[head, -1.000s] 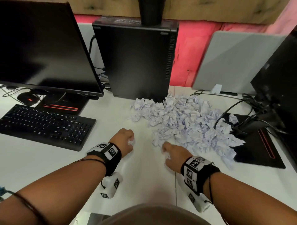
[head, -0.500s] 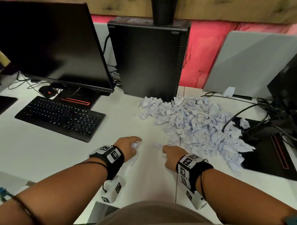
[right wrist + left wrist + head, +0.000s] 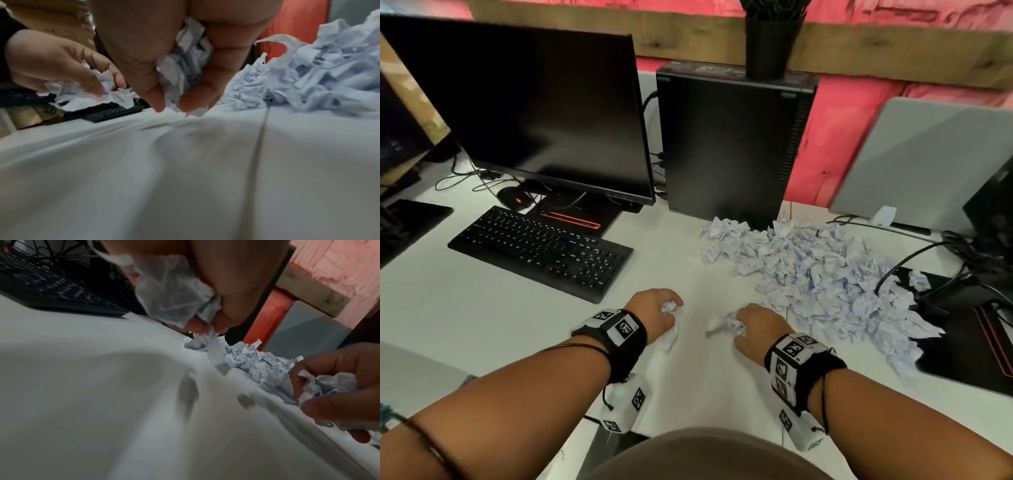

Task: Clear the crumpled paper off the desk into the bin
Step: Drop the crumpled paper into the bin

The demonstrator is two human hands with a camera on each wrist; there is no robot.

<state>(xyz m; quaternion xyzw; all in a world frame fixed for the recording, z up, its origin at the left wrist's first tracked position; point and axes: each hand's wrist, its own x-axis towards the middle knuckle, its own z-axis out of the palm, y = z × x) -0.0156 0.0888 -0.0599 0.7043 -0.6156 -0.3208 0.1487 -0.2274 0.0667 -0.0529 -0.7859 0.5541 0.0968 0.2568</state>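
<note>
Crumpled paper wads [image 3: 726,323] clutched in L hand [image 3: 654,313] & R hand [image 3: 758,325]

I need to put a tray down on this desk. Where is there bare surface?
Bare desk lies between the keyboard and the near edge, left of the left hand. Right of the right hand the paper pile crowds up to the black mat.

desk [image 3: 482,318]: keyboard [image 3: 541,251] placed left, before monitor [image 3: 527,102] | computer tower [image 3: 732,144] stood behind centre, plant pot [image 3: 768,48] set on it | paper heap [image 3: 822,274] spread right, before tower | left hand [image 3: 654,315] and right hand [image 3: 760,329] positioned side by side before heap, near front edge
</note>
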